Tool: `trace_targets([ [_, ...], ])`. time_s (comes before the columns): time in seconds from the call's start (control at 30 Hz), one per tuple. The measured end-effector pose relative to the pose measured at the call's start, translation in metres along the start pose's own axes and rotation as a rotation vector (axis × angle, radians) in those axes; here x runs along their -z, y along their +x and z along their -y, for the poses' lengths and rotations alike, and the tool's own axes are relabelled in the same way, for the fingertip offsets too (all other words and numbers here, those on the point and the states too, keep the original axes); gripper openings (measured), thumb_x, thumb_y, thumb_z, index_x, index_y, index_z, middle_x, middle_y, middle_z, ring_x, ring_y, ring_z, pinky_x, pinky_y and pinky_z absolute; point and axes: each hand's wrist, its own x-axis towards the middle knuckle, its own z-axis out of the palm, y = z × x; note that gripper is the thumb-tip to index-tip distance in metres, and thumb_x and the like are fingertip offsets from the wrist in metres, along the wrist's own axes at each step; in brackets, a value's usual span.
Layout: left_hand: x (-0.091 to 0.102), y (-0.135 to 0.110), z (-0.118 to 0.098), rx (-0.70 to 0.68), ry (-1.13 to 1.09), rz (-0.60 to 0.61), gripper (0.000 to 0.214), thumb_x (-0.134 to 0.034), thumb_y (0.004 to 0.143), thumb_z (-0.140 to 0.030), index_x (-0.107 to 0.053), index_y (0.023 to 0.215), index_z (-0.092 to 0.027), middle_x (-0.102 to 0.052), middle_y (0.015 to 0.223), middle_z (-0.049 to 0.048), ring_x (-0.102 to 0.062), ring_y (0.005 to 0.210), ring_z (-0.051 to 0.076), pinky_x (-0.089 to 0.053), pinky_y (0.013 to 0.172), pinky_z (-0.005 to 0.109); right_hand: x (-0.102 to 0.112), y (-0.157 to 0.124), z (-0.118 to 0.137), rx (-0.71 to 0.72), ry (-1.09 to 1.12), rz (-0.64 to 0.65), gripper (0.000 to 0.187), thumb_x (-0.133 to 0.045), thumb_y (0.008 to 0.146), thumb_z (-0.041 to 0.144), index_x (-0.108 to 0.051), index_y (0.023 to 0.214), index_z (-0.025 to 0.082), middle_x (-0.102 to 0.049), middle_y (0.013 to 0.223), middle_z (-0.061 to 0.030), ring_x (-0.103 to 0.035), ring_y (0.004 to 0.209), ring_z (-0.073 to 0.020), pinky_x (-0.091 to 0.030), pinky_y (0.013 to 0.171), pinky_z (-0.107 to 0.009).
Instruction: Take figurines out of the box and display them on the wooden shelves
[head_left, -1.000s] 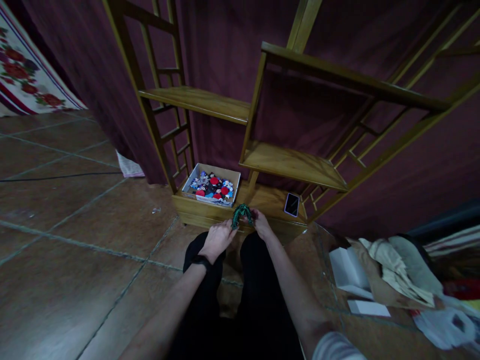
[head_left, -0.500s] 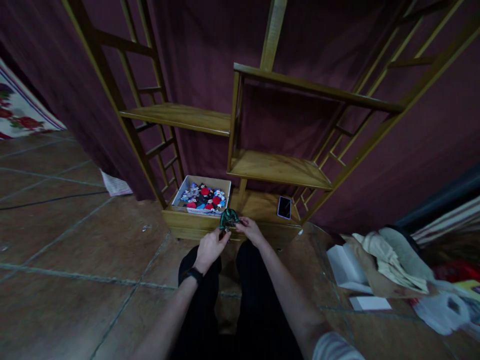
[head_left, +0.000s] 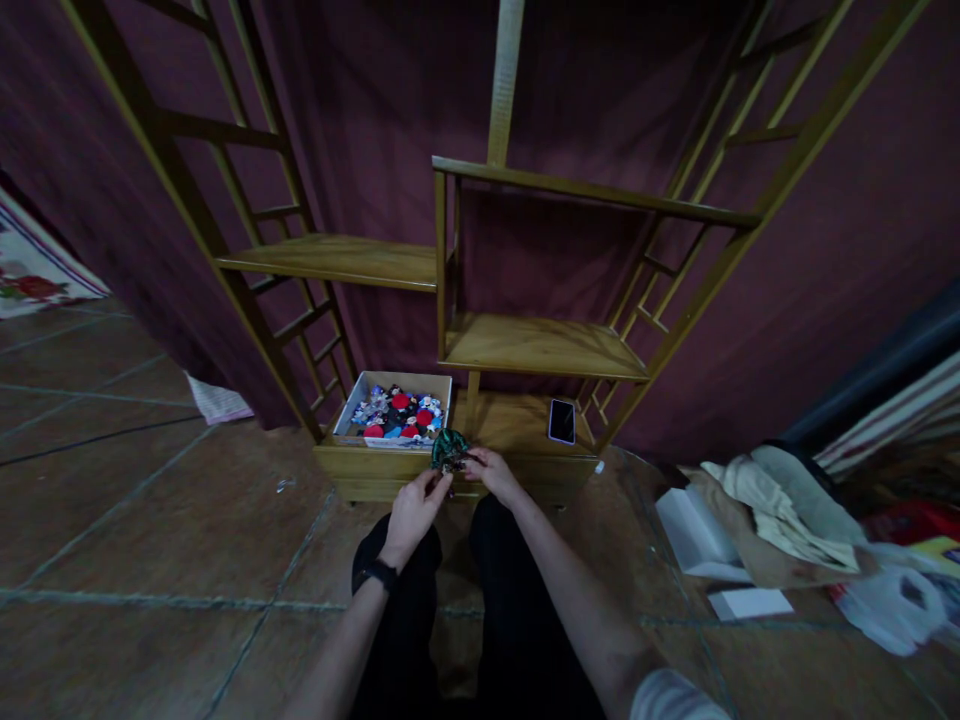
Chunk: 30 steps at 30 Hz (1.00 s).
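Both of my hands meet on a small dark green figure-like object (head_left: 448, 449), held just above the front edge of the wooden shelf's bottom board (head_left: 517, 420). My left hand (head_left: 414, 505) pinches it from below left, fingers closed. My right hand (head_left: 495, 472) grips it from the right, fingers curled. Right behind the object stands a white box (head_left: 352, 411) filled with several small red, blue and black pieces. My knees in black trousers lie under my arms.
A phone (head_left: 562, 421) lies on the bottom board to the right. The wooden shelf unit (head_left: 540, 345) stands against a maroon curtain. White boxes (head_left: 694, 535), cloth and bags are piled on the tiled floor at the right. A paper lies at the left by the curtain.
The view has tilted up and shifted, so the shelf sits lower and more central. My hands have stayed on the green object, which has turned and looks more bunched.
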Motion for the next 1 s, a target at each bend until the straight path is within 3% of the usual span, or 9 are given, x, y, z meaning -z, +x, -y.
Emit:
trace_targets([
  [0.23,0.001,0.009,0.006,0.032,-0.362,-0.043,0.044,-0.049,0.076,-0.052,-0.064,0.090,-0.014,-0.069,0.079,0.0075,-0.062,0.064,0.019,-0.046,0.066,0.030,-0.002,-0.002,0.006,-0.002,0.017,-0.008,0.033,-0.069,0.064,0.039,-0.061,0.086,0.016,-0.062,0.075,-0.0008,-0.058,0.060,-0.0102,-0.051,0.062,-0.027],
  [0.43,-0.005,0.018,0.013,0.140,-0.489,-0.143,0.049,-0.062,0.068,-0.046,-0.061,0.102,-0.012,-0.068,0.094,0.0118,-0.064,0.083,0.022,-0.048,0.075,0.033,-0.001,-0.006,0.011,0.002,0.028,0.012,0.035,-0.070,0.062,0.042,-0.061,0.083,0.016,-0.060,0.072,0.0004,-0.057,0.059,-0.0096,-0.049,0.059,-0.025],
  [0.63,-0.002,0.021,0.011,0.200,-0.662,-0.053,0.056,-0.062,0.068,-0.042,-0.058,0.114,-0.011,-0.068,0.098,0.0119,-0.063,0.087,0.023,-0.050,0.071,0.033,-0.001,-0.007,0.010,0.008,0.032,0.010,0.038,-0.072,0.058,0.041,-0.060,0.082,0.015,-0.059,0.071,0.0010,-0.056,0.058,-0.0097,-0.049,0.059,-0.026],
  [1.0,0.001,0.021,0.015,0.292,-0.880,-0.029,0.053,-0.065,0.067,-0.046,-0.061,0.107,-0.011,-0.063,0.112,0.0151,-0.065,0.086,0.024,-0.051,0.068,0.031,-0.003,-0.003,0.009,-0.024,0.024,0.055,0.032,-0.069,0.065,0.044,-0.059,0.076,0.015,-0.059,0.059,0.0025,-0.054,0.049,-0.0078,-0.048,0.052,-0.023],
])
